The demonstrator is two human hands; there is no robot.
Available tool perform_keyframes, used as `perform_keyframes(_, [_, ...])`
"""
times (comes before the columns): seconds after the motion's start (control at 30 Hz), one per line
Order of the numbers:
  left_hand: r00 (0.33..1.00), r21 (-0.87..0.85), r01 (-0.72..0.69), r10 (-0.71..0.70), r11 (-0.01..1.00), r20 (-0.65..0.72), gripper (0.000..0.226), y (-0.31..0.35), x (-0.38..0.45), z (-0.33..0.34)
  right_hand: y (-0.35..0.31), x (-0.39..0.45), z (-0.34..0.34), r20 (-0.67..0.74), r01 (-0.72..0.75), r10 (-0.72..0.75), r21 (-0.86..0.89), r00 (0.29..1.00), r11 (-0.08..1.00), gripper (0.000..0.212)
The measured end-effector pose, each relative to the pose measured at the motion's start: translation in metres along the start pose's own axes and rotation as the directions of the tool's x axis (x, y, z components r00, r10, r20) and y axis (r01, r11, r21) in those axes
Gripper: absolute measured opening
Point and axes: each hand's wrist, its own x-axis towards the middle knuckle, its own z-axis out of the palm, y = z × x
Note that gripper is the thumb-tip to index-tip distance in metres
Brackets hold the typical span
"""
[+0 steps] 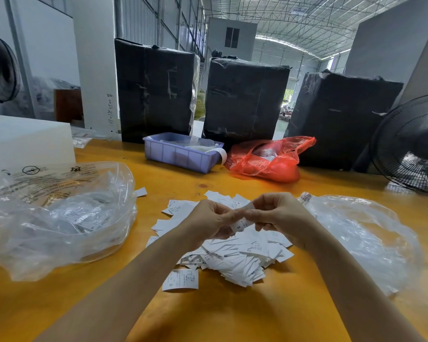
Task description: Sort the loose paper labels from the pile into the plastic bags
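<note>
One small paper label (242,222) sits between our two hands, up in the air just above the pile of labels (232,255). Our left hand (213,222) pinches one end and our right hand (279,218) pinches the other, so both grips are closed on the same label. Its long side runs left to right, from one hand to the other, and we can see a letter S on it. We think we are reading the label to pick its bag. One clear bag (60,218) lies open on our left and already has labels in it. Another clear bag (361,238) lies on our right, close to the right hand. Each hand is near its own bag, and nothing stands in the way on the yellow surface (232,314). Many labels are left in the pile, so a lot of sorting is left. Farther back are a purple tray (181,154), a red bag (269,159) and a fan (415,144).
</note>
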Motion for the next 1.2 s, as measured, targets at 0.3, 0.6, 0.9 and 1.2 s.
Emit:
perform_keyframes(0.3, [0.988,-0.126,0.11,-0.094,0.986,0.124,0.019,0.009,-0.0017,-0.0078,-0.0014,0.0031,-0.002,-0.159,0.095,-0.083,0.069,0.984,0.993,0.016])
perform_keyframes(0.6, [0.996,-0.105,0.091,-0.09,0.99,0.015,0.026,0.0099,-0.0033,-0.0075,-0.001,0.0025,-0.0004,-0.222,0.243,-0.237,0.002,0.946,0.97,0.013])
perform_keyframes(0.9, [0.997,-0.134,0.047,-0.054,0.99,-0.046,0.023,0.0085,-0.0041,-0.0047,0.0019,0.0038,-0.0006,-0.234,0.284,-0.301,-0.105,0.924,0.953,0.01])
perform_keyframes(1.2, [0.995,-0.223,0.009,-0.031,0.975,-0.098,0.024,0.0072,-0.0028,-0.0066,0.0031,0.006,-0.0018,-0.385,0.336,-0.318,-0.022,0.866,0.942,0.008])
